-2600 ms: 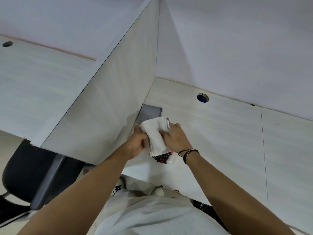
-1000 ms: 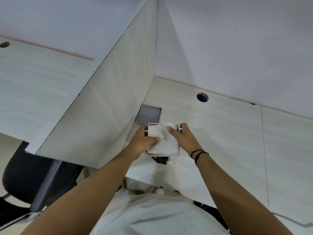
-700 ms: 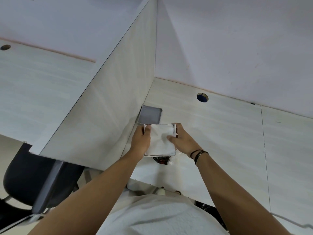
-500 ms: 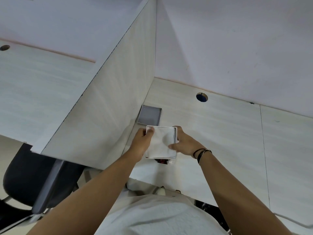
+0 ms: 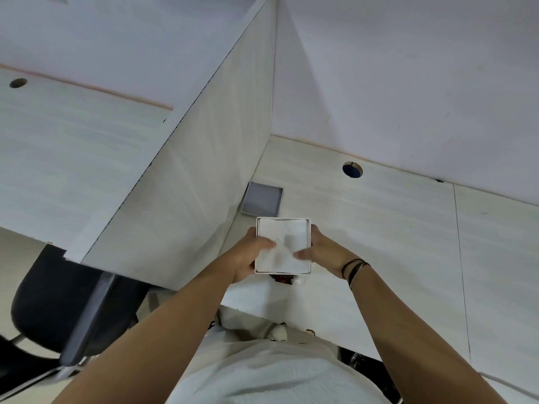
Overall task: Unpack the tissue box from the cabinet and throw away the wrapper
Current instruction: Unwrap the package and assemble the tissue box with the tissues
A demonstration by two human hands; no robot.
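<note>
A square white tissue box (image 5: 283,223) stands on the pale desk (image 5: 393,243), filled with white tissues (image 5: 287,239). My left hand (image 5: 248,255) grips its left side, thumb pressing on the tissues. My right hand (image 5: 323,250) holds the right side, thumb also on the tissues. Just under the box's near edge lies a crumpled wrapper (image 5: 287,279) with dark red and black print, mostly hidden by the box.
A grey square lid (image 5: 262,199) lies behind the box, against the desk divider (image 5: 180,182). A round cable hole (image 5: 352,169) sits at the back. A black chair (image 5: 58,304) stands at lower left.
The loose tissue stack that I held above the desk now lies flat inside the box. Both hands have settled on the box's sides, thumbs pressing the tissues down.
</note>
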